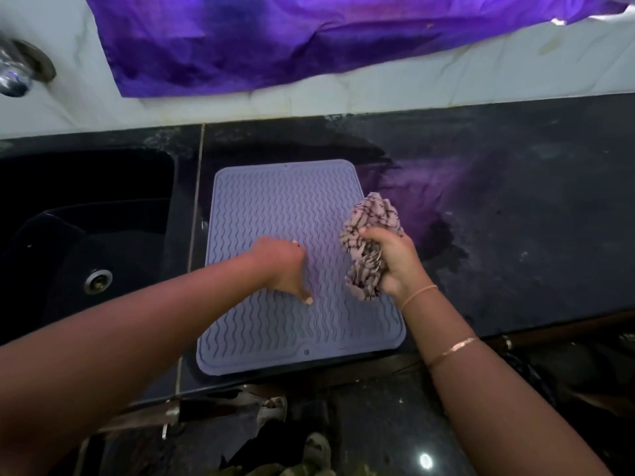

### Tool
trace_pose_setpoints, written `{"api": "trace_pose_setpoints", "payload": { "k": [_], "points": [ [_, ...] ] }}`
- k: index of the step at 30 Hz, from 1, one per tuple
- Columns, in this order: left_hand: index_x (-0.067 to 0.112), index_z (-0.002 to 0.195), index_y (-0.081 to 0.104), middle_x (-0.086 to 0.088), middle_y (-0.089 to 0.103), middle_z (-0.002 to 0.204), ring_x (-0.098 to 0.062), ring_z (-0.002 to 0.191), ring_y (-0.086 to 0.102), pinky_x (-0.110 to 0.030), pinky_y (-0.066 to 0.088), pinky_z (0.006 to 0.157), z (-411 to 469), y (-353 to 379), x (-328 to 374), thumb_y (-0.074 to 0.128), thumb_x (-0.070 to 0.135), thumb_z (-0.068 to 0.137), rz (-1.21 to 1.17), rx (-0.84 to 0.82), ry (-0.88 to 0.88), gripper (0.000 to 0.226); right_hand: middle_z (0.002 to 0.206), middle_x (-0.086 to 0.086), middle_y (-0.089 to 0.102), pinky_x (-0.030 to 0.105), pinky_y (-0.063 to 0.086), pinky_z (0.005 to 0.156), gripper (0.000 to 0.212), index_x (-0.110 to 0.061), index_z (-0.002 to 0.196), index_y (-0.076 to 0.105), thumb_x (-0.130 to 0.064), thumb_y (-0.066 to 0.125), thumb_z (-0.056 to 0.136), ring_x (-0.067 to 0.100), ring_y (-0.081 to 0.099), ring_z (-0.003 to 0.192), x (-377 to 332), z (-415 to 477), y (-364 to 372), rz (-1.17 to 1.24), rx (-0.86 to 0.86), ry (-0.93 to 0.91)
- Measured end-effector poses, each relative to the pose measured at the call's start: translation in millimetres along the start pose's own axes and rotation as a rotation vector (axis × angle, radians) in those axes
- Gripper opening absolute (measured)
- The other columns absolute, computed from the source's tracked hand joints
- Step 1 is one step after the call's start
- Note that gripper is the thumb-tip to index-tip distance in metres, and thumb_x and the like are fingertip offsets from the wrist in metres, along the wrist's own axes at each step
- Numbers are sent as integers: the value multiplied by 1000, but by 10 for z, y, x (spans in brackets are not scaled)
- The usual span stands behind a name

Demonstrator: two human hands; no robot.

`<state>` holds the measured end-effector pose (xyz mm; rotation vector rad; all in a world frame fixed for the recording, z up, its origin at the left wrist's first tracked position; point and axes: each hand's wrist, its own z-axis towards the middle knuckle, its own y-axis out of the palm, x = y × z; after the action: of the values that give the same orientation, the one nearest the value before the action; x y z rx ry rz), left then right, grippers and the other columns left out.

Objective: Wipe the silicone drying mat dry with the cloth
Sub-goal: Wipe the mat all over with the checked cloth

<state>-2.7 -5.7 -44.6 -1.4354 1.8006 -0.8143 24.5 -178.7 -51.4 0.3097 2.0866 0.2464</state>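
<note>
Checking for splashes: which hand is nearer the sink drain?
Left. The left hand rests on the middle of the mat, to the right of the drain; the right hand grips the cloth over the mat's right edge, farther from it.

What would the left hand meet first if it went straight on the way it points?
Likely the bunched cloth gripped in the right hand. The left hand rests on the mat pointing right, with only bare mat between. Whether their heights match is unclear.
</note>
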Motion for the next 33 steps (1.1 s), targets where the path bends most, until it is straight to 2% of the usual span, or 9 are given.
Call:
{"api": "trace_pose_setpoints", "payload": {
  "k": [3,8,10,13,16,20,22,27,33],
  "points": [
    [24,139,40,0,54,128,-24,115,52,-38,44,92,177,-163,-184,70,65,66,-136,82,-14,90,94,20,68,40,58,69,27,2,103,62,4,62,77,30,68,76,-170,265,159,113,110,-57],
    [24,151,-1,-4,9,158,-31,139,25,-48,31,109,516,-359,-335,83,53,55,-146,100,-41,131,107,17,67,47,54,87,31,-3,106,60,6,58,77,33,65,98,-488,706,481,-4,189,-268],
    [22,151,-7,-3,1,159,-32,142,17,-50,25,112,617,-375,-379,83,55,54,-132,48,-53,136,100,12,68,44,54,86,24,-12,99,60,1,60,78,28,65,94,-569,892,601,-211,196,-372],
    [17,151,-6,-3,3,159,-34,140,19,-48,24,112,718,-363,-389,76,66,53,48,37,-65,137,89,3,66,32,46,67,17,-20,95,58,-10,57,81,21,59,80,-599,1143,774,-610,244,-568],
    [12,150,-9,-3,-2,159,-34,141,17,-46,24,112,772,-339,-346,75,68,51,117,33,-103,142,105,10,64,35,44,70,36,-22,113,58,-10,51,80,32,58,93,-544,1372,888,-989,261,-777],
    [10,149,-11,-5,-3,159,-33,141,20,-43,25,111,845,-310,-343,75,70,48,118,24,-96,146,123,9,55,44,45,86,50,-27,131,47,-16,55,84,35,51,113,-337,1554,1027,-1751,-152,-891],
    [10,150,-10,-6,-3,159,-33,141,20,-42,23,111,877,-305,-360,74,71,47,127,21,-80,146,130,6,52,45,41,91,46,-28,132,45,-19,52,87,31,46,121,-248,1625,1029,-1940,-214,-927],
    [10,149,-11,-7,-3,159,-35,142,18,-43,21,112,900,-273,-442,71,76,44,106,43,-35,149,122,5,56,41,41,81,38,-23,126,50,-17,50,87,30,49,115,-258,1752,979,-1981,-109,-1035],
    [9,148,-13,-6,-7,159,-35,141,19,-42,21,112,917,-274,-437,68,79,43,144,38,-21,149,118,11,55,46,42,81,33,-16,120,54,-8,43,90,35,48,113,-423,1839,880,-1989,81,-847]
  ]
}}
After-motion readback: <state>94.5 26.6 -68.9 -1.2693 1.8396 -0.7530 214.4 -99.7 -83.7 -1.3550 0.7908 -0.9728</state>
